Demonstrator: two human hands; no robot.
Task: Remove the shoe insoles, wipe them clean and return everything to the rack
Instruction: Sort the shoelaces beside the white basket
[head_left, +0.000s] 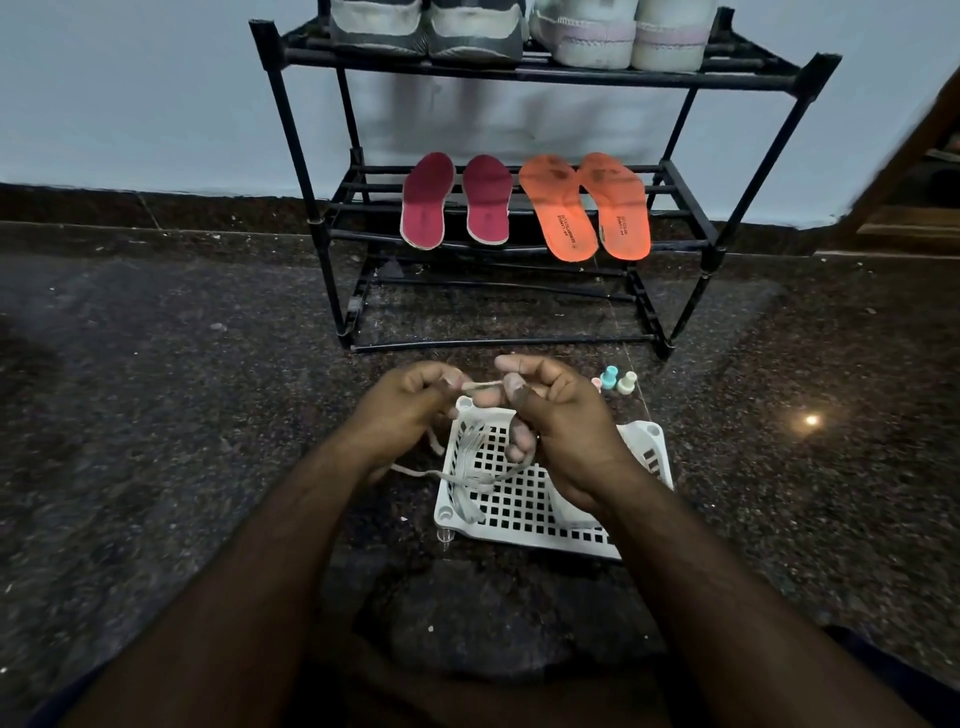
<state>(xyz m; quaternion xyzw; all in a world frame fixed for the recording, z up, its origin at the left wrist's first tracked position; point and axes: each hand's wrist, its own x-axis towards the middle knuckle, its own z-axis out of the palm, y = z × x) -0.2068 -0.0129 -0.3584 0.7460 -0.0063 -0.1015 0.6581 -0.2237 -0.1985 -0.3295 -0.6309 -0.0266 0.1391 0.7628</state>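
The fingers (511, 387) of both hands pinch a short taut stretch of pale shoelace (483, 385) between them, at about 6 o'clock from the rack. The left hand (410, 410) is closed on one end of that stretch, the right hand (566, 431) on the other. The rest of the lace droops in a loose loop into the white perforated basket (524, 509) on the floor just below the hands.

The task's own things lie ahead at 12 o'clock: two red insoles (457, 200) and two orange insoles (587, 205) rest side by side on the middle shelf of the black rack (675, 171), the red pair at 9 o'clock of the orange. Grey shoes (426, 26) and white shoes (623, 36) stand on the top shelf.

The hanging loop could snag in the basket's grid holes and drag the basket if the hands lift sharply. The insoles overhang the front bar of a slatted shelf, so a knock to the rack might tip them off. Small pastel caps (618, 379) lie loose at 2 o'clock from the hands and could be scattered by a stray wrist.
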